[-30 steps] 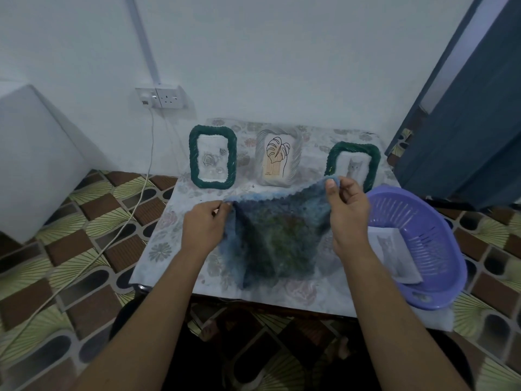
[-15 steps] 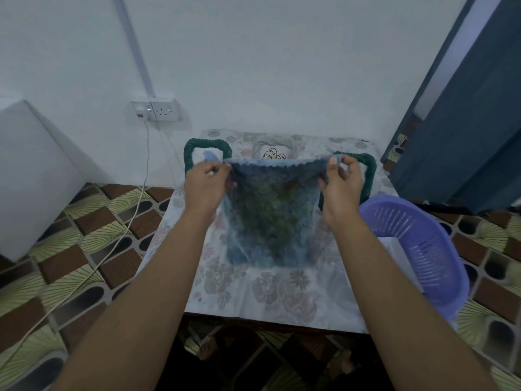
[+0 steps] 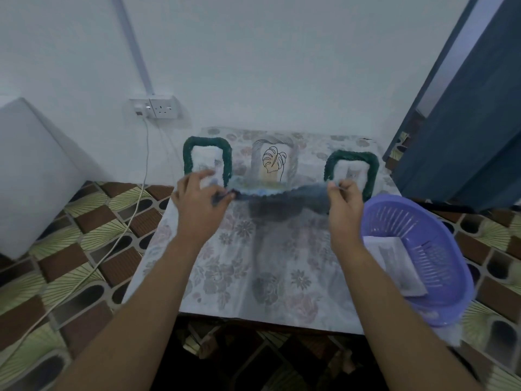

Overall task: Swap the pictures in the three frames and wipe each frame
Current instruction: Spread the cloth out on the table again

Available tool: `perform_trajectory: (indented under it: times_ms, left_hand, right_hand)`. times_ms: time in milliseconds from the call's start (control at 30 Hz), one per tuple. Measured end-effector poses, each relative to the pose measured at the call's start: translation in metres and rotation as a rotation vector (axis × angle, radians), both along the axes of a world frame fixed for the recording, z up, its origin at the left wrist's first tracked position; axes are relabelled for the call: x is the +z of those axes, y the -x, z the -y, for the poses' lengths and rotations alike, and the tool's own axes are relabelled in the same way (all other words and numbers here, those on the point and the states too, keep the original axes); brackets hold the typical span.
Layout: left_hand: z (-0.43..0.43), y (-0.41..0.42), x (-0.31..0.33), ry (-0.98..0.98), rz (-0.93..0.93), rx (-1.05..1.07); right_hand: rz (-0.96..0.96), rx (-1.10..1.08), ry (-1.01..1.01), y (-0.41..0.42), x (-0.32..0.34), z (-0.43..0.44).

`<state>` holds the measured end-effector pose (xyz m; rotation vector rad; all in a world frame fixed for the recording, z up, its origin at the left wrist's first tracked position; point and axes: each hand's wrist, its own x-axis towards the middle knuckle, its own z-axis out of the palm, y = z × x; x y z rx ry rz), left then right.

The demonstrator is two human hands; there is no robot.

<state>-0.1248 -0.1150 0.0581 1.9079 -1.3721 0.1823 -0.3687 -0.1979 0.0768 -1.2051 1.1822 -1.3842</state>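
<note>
Blue cloth [image 3: 282,200] stretched between left hand [image 3: 200,206] and right hand [image 3: 345,203], each pinching corner. Risk: flapping cloth clips middle frame [image 3: 273,162] just behind, topples it.

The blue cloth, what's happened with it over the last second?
The left hand and right hand, still pinching its top corners, lifted the blue cloth off the table, then spread apart, stretching its top edge; it is now blurred. The three frames and the purple basket stayed put.
</note>
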Motion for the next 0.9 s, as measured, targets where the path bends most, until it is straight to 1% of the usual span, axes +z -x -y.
perform_trajectory:
  times_ms: [100,133,233,267,333,533,700,900]
  left_hand:
    - [-0.021,-0.008,-0.045,-0.193,0.066,-0.047]
    - [-0.026,-0.010,-0.057,-0.276,0.062,-0.079]
    - [-0.040,-0.016,-0.079,-0.575,-0.098,-0.239]
    - [-0.044,-0.016,-0.082,-0.660,-0.117,-0.289]
    - [-0.052,-0.016,-0.087,-0.772,-0.071,-0.337]
    - [-0.063,-0.016,-0.091,-0.778,-0.038,-0.407]
    - [-0.070,-0.017,-0.086,-0.837,-0.005,-0.486]
    - [-0.072,-0.018,-0.083,-0.926,-0.048,-0.530]
  right_hand:
    - [-0.161,0.077,-0.137,0.007,-0.039,-0.013]
    - [-0.225,0.108,-0.170,0.009,-0.051,-0.016]
    - [-0.384,0.189,-0.248,0.018,-0.080,-0.027]
    - [-0.416,0.214,-0.275,0.021,-0.086,-0.029]
    - [-0.457,0.265,-0.318,0.026,-0.094,-0.032]
    - [-0.530,0.330,-0.331,0.041,-0.110,-0.036]
    - [-0.605,0.397,-0.296,0.049,-0.115,-0.040]
    - [-0.667,0.514,-0.282,0.058,-0.115,-0.045]
